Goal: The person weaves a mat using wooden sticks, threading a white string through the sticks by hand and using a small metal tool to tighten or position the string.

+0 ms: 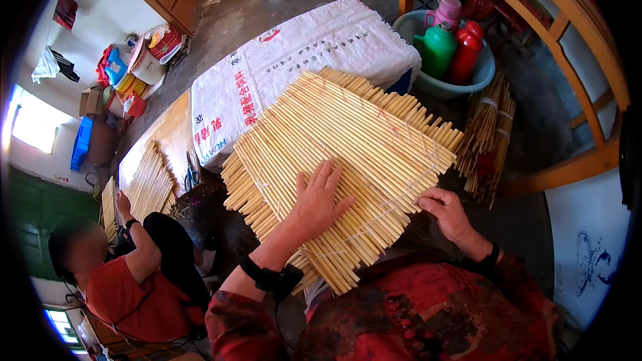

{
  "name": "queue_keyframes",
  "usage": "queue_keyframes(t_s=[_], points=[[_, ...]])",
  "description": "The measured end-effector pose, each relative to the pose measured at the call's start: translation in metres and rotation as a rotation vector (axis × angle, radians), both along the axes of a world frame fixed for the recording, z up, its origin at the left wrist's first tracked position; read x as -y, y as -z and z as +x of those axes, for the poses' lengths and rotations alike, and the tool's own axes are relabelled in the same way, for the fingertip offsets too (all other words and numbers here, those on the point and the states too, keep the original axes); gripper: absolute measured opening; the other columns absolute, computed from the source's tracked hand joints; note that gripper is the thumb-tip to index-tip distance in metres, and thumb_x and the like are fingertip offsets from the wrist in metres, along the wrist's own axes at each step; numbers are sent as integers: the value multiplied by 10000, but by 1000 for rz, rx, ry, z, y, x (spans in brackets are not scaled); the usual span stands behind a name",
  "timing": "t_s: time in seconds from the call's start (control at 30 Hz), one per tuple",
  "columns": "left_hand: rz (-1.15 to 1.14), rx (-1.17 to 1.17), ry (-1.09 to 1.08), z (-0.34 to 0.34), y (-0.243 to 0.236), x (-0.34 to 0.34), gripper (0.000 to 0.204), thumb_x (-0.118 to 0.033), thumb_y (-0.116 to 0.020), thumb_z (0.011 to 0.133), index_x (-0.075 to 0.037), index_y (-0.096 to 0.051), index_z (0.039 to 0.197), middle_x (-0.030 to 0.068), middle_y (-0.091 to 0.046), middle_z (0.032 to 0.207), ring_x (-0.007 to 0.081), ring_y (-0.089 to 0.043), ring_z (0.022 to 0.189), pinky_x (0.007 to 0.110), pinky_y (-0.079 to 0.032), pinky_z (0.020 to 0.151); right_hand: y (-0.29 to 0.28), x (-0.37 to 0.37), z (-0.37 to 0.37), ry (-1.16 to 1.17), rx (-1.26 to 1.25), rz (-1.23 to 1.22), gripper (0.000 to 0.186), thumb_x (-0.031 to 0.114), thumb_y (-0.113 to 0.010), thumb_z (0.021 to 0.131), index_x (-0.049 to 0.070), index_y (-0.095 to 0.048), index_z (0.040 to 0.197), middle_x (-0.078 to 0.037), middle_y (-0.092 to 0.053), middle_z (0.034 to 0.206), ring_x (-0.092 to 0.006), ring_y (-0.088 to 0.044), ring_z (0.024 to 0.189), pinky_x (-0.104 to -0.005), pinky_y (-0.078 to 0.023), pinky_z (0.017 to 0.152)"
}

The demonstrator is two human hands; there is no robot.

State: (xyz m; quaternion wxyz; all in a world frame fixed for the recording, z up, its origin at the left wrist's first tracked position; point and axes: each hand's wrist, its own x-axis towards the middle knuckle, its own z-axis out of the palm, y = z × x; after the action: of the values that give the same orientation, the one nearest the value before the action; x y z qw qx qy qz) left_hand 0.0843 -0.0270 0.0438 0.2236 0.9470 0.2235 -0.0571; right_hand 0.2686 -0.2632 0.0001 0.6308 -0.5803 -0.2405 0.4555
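Key relation: we have the stalk panel (334, 134) in front of us, far end overlapping the white sack (287, 57); top-layer stalks run from far left to near right, lower layer pokes out crosswise at the left and far-right edges; from our right hand (445, 214) the panel lies left and away, with the near-right stalk ends at its fingertips; our left hand (317, 200) sits right over the panel, nearer its middle; so for that near-right edge, the right hand is the nearer of the 2.

Hand state: left is palm down, fingers spread, pressing flat, grasping nothing; right has thumb and index drawn together at the edge; we can't tell if a stalk end or thread is between them.

Count: 2 hands of ours, each with 1 black band at the wrist; 1 panel under them, 2 layers, stalks too many to count; 1 pair of scissors (192, 172) off to the left; 1 more panel (148, 184) on the table (175, 117), near 1 co-worker (137, 301); 3 flasks, pink (448, 12), green (438, 50) and red (466, 53), in 1 basin (461, 90); tied stalks (491, 127) beside it, we can't tell if 1 bundle or 2.
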Motion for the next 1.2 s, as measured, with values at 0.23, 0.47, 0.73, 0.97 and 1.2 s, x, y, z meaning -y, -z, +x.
queue_keyframes(t_s=[0.23,0.47,0.73,0.97,1.2], points=[[215,54,-279,-10,20,9,641,-401,-532,905,-25,-360,1395,223,-290,1471,380,-216,1387,514,-132,1121,26,27,22,-11,-548,205,190,186,-486,976,20,-561,1030,-99,-605,980,-259,-637,888,-383,-534,795],[340,157,-223,-20,40,13,587,-305,-585,872,-39,-411,1366,158,-330,1470,359,-250,1380,517,-140,1118,37,25,13,277,-650,207,179,193,-477,981,43,-549,1047,-120,-612,1019,-288,-637,958,-396,-524,814],[321,228,-231,-25,37,9,566,-240,-613,846,-57,-436,1352,128,-358,1457,342,-271,1373,525,-148,1115,63,72,47,249,-605,54,221,169,-499,970,53,-538,1154,-109,-620,1041,-245,-649,903,-348,-551,741],[348,271,-182,-32,56,1,553,-190,-665,782,-37,-496,1285,140,-434,1410,332,-334,1343,511,-188,1109,51,42,91,483,-543,341,236,183,-543,953,75,-562,1161,-109,-611,1104,-285,-598,1046,-436,-482,924],[385,258,-131,-29,53,2,504,-126,-587,841,-21,-458,1316,163,-395,1430,342,-311,1354,502,-184,1114,-21,41,92,401,-355,317,164,148,-559,937,47,-606,1058,-106,-642,1063,-241,-619,969,-395,-488,892]])
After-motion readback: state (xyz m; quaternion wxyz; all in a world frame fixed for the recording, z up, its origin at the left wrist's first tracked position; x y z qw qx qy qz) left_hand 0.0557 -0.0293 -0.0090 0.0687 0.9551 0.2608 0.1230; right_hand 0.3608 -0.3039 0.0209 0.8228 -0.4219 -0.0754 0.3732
